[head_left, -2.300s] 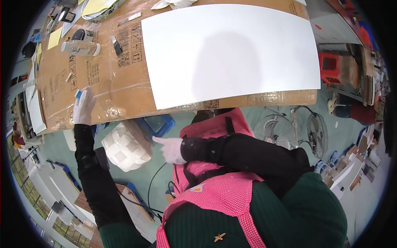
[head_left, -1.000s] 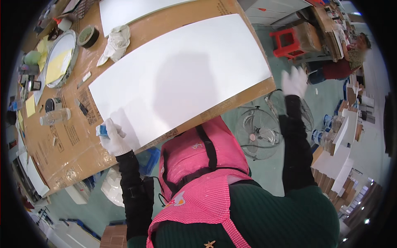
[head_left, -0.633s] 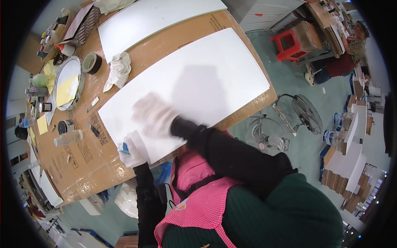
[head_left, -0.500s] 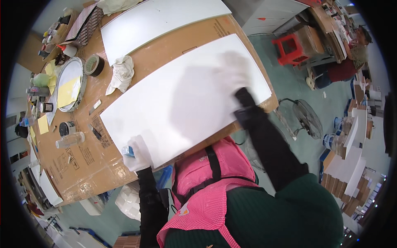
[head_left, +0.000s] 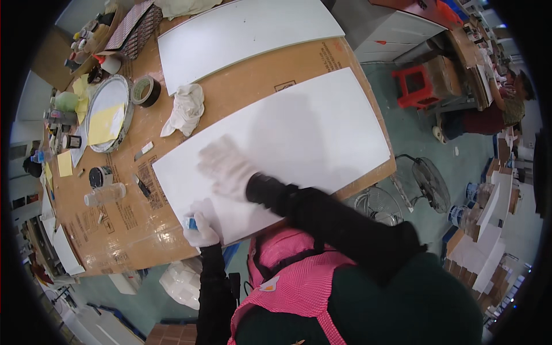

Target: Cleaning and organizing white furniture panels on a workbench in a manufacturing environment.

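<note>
Head view is showing work that seems under way: the right hand [head_left: 229, 169] is holding blurred, spread fingers over the white board [head_left: 345, 115] lying on the table [head_left: 146, 238], perhaps touching; the left hand [head_left: 202, 231] is gripping a small blue block [head_left: 190, 223] at its near-left corner. No finished part is standing out; another board [head_left: 247, 37] is lying beyond, untouched.

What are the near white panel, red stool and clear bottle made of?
Near white panel: perhaps coated board; smooth, matte-looking, evenly white, core not visible. Red stool: likely moulded plastic; smooth, uniformly coloured. Clear bottle: probably plastic; glossy, see-through, glass not excluded.
</note>
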The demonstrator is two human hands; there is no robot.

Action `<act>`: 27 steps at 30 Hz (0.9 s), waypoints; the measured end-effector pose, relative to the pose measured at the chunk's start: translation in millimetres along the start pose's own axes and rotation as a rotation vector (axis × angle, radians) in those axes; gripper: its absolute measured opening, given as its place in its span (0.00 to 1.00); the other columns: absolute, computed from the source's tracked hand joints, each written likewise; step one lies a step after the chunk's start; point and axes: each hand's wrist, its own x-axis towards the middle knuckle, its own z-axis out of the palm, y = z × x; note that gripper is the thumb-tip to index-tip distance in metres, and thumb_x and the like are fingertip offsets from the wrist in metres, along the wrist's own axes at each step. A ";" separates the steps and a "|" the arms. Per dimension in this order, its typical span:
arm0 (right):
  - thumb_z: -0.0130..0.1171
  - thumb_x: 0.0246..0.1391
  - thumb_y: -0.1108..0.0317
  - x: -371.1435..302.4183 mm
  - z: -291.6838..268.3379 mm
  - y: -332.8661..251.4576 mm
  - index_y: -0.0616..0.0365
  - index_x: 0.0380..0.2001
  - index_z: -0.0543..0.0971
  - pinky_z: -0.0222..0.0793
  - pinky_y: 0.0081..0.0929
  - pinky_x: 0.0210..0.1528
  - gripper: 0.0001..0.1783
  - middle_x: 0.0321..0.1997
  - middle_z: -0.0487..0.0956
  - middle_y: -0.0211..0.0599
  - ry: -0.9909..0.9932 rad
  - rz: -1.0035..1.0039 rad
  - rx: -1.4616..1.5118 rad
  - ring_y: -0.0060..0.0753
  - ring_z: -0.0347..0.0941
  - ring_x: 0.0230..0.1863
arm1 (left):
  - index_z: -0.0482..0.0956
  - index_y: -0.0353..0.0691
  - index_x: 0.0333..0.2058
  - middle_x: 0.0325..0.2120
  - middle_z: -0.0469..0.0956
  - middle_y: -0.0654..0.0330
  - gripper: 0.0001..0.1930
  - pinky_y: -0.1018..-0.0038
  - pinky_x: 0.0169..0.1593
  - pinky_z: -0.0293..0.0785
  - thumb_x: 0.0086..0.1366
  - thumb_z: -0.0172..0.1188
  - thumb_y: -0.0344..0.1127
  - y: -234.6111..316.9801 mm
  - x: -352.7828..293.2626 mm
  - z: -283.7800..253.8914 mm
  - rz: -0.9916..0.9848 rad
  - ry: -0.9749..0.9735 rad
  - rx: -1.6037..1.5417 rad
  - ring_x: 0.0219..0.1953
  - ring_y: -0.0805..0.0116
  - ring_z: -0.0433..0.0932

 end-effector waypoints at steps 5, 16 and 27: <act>0.52 0.57 0.51 -6.4 -38.3 114.1 0.49 0.55 0.70 0.50 0.47 0.65 0.25 0.61 0.65 0.43 0.504 0.483 -1.156 0.41 0.59 0.63 | 0.74 0.32 0.29 0.18 0.69 0.66 0.12 0.78 0.24 0.62 0.61 0.55 0.37 10.5 -2.7 2.7 0.010 -0.006 0.010 0.20 0.77 0.67; 0.48 0.57 0.43 -152.1 -230.1 264.1 0.62 0.52 0.66 0.66 0.51 0.50 0.32 0.51 0.69 0.50 0.406 0.760 -0.991 0.55 0.64 0.55 | 0.75 0.33 0.28 0.17 0.70 0.67 0.16 0.79 0.22 0.61 0.63 0.55 0.44 -12.7 1.9 -17.1 0.105 0.009 0.100 0.19 0.80 0.66; 0.51 0.52 0.45 72.0 18.4 -18.7 0.63 0.65 0.58 0.21 0.53 0.73 0.44 0.72 0.49 0.56 0.166 0.226 -0.286 0.55 0.36 0.74 | 0.73 0.31 0.27 0.18 0.72 0.64 0.13 0.79 0.22 0.63 0.58 0.56 0.38 -5.2 -2.6 -13.7 -0.012 -0.072 -0.398 0.18 0.78 0.67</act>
